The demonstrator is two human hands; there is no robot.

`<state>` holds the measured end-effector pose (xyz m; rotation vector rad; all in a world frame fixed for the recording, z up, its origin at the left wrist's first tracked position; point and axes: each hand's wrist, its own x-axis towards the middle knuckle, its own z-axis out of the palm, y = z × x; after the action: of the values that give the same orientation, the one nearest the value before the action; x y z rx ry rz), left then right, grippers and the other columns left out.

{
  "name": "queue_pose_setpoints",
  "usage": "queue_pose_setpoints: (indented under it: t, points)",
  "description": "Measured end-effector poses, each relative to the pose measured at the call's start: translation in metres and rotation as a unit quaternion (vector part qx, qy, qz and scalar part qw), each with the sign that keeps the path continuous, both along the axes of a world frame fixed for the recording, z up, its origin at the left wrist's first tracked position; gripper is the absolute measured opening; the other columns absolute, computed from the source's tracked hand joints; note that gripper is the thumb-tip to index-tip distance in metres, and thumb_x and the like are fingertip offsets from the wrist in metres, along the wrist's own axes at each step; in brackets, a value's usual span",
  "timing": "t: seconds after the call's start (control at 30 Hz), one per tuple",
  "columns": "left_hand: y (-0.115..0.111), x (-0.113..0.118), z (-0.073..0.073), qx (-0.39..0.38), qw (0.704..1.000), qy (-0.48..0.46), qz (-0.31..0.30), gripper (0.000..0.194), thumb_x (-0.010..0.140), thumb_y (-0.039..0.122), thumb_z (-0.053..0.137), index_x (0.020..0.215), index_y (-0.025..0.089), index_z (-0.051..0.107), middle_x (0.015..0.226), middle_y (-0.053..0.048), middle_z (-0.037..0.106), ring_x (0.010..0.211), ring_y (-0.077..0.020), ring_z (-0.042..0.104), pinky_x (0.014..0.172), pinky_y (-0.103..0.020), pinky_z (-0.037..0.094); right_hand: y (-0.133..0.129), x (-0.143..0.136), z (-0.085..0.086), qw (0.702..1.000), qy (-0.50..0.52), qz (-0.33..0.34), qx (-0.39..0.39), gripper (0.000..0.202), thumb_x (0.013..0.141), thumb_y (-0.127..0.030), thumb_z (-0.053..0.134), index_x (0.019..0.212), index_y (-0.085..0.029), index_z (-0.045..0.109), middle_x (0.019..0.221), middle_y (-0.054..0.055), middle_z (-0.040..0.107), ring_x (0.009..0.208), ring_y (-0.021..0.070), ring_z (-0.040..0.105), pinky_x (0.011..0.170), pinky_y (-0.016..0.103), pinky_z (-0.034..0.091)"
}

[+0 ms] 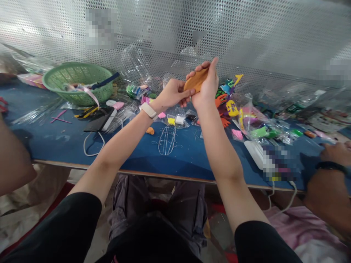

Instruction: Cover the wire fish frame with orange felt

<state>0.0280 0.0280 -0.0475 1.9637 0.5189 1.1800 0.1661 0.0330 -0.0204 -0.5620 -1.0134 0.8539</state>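
Note:
A flattened sheet of orange-brown modelling clay is held up over the far part of the table, between both hands. My left hand pinches its near left edge between thumb and fingers. Against the palm of my right hand lies the sheet, with the fingers curled round its far edge and the thumb pointing up. Below on the table rests a wire frame, a long oval with crossing wires. A small lump of orange clay sits to the left of it. Small yellow and white clay packets lie just behind.
A green plastic basket stands at the back left, with a phone and white cable before it. Colourful clay packets and orange cut-outs crowd the right, near a white power bank. Other people's arms reach in at both sides.

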Motion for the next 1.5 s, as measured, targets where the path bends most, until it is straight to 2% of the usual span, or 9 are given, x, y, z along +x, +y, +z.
queue_pose_setpoints:
  t: [0.2,0.33,0.53,0.83,1.0,1.13,1.3,1.4,1.5]
  points:
    - [0.003,0.001,-0.004,-0.006,1.0,-0.007,0.023,0.063,0.101,0.08,0.088,0.091,0.023,0.062,0.067,0.0,0.063,0.061,-0.0158,0.069,0.061,-0.034,0.069,-0.009,-0.008,0.001,0.999,0.001,-0.007,0.032,0.069,0.086,-0.106,0.071,0.093,-0.038,0.06,0.095,0.003,0.076,0.115,0.0359,0.083,0.115,0.059,0.068]
    - [0.007,0.003,-0.009,-0.001,0.999,-0.009,0.048,0.059,0.104,0.073,0.088,0.089,0.024,0.06,0.064,0.001,0.057,0.058,-0.0147,0.063,0.062,-0.036,0.069,-0.011,-0.015,0.0,0.999,-0.041,-0.031,-0.001,0.078,0.085,-0.115,0.055,0.096,-0.038,0.061,0.106,0.007,0.08,0.131,0.0378,0.083,0.115,0.057,0.072]
    - [0.004,0.009,-0.009,-0.007,0.998,-0.022,0.054,0.053,0.109,0.066,0.085,0.093,0.025,0.055,0.065,0.005,0.048,0.052,-0.0092,0.048,0.05,-0.026,0.053,-0.008,-0.005,0.003,0.999,-0.026,0.011,0.026,0.073,0.081,-0.11,0.069,0.097,-0.039,0.064,0.107,0.003,0.081,0.123,0.0338,0.084,0.115,0.054,0.071]
    - [0.005,0.001,-0.003,0.031,0.997,-0.03,0.058,0.054,0.108,0.071,0.085,0.093,0.023,0.066,0.072,-0.001,0.063,0.065,-0.015,0.066,0.06,-0.029,0.061,-0.009,-0.005,0.001,0.999,-0.031,-0.001,0.021,0.075,0.081,-0.111,0.066,0.099,-0.038,0.063,0.107,0.006,0.08,0.125,0.038,0.084,0.112,0.057,0.071]
    - [0.01,0.002,-0.005,0.055,0.995,-0.016,0.079,0.053,0.107,0.067,0.087,0.087,0.023,0.066,0.07,-0.002,0.064,0.066,-0.018,0.07,0.065,-0.034,0.067,-0.011,-0.007,0.003,0.994,-0.105,-0.022,0.0,0.077,0.078,-0.113,0.063,0.104,-0.04,0.066,0.119,0.006,0.085,0.137,0.0388,0.082,0.102,0.055,0.075]
    - [0.008,0.001,-0.005,0.085,0.991,-0.01,0.102,0.053,0.11,0.065,0.084,0.082,0.024,0.064,0.07,-0.004,0.063,0.073,-0.0213,0.073,0.069,-0.036,0.066,-0.019,-0.005,0.004,0.997,-0.077,0.003,0.003,0.076,0.081,-0.111,0.067,0.111,-0.041,0.07,0.116,0.005,0.088,0.13,0.0388,0.086,0.111,0.058,0.074]
    - [0.015,0.001,-0.005,0.148,0.977,-0.035,0.148,0.065,0.111,0.08,0.073,0.077,0.027,0.058,0.065,-0.001,0.055,0.073,-0.0212,0.066,0.066,-0.038,0.056,-0.022,-0.008,0.002,0.996,-0.076,0.015,0.047,0.076,0.083,-0.113,0.065,0.115,-0.043,0.069,0.113,0.001,0.088,0.123,0.0363,0.088,0.116,0.058,0.072]
    - [0.025,0.002,-0.005,0.192,0.965,-0.057,0.17,0.078,0.107,0.098,0.059,0.072,0.029,0.049,0.061,0.0,0.048,0.065,-0.0187,0.05,0.06,-0.041,0.043,-0.013,-0.01,-0.002,0.993,-0.108,0.011,0.048,0.087,0.071,-0.121,0.063,0.112,-0.045,0.074,0.12,0.002,0.09,0.139,0.0383,0.083,0.121,0.059,0.069]
    - [0.028,0.002,-0.003,0.216,0.958,-0.064,0.178,0.082,0.106,0.102,0.051,0.069,0.03,0.04,0.062,0.0,0.043,0.062,-0.0189,0.036,0.059,-0.045,0.031,-0.002,-0.01,-0.005,0.989,-0.133,0.013,0.066,0.093,0.062,-0.12,0.075,0.12,-0.048,0.082,0.134,0.0,0.09,0.152,0.0395,0.076,0.125,0.061,0.068]
